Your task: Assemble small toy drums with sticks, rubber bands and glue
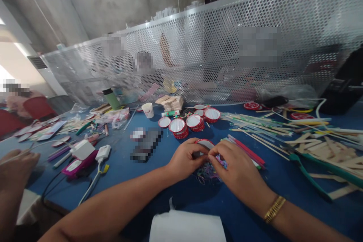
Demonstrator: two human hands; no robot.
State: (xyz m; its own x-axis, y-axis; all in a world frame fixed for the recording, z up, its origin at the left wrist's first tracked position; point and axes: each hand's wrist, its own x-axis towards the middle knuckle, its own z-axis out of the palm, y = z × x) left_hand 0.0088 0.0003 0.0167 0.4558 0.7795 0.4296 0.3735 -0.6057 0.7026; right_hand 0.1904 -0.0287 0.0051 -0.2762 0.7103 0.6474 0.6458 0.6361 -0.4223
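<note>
My left hand [188,159] and my right hand [236,164] meet over the blue table, thumbs and fingertips pinched close together. Whatever they pinch is too small or too hidden to make out. Just behind the fingertips shows a round white piece with a red rim [204,143], partly covered by my hands; I cannot tell whether my left fingers grip it. Under my hands lies a tangled heap of thin coloured loops or strings [208,174]. Similar red-rimmed round pieces [178,125] stand stacked a little farther back.
A white roll [187,227] sits at the near edge. To the right are wooden sticks [326,147], green-handled pliers [309,177] and red pens [246,149]. Leftward lie a phone [147,144], chargers [102,153] and another person's hand [19,162]. A perforated metal screen [184,53] borders the back.
</note>
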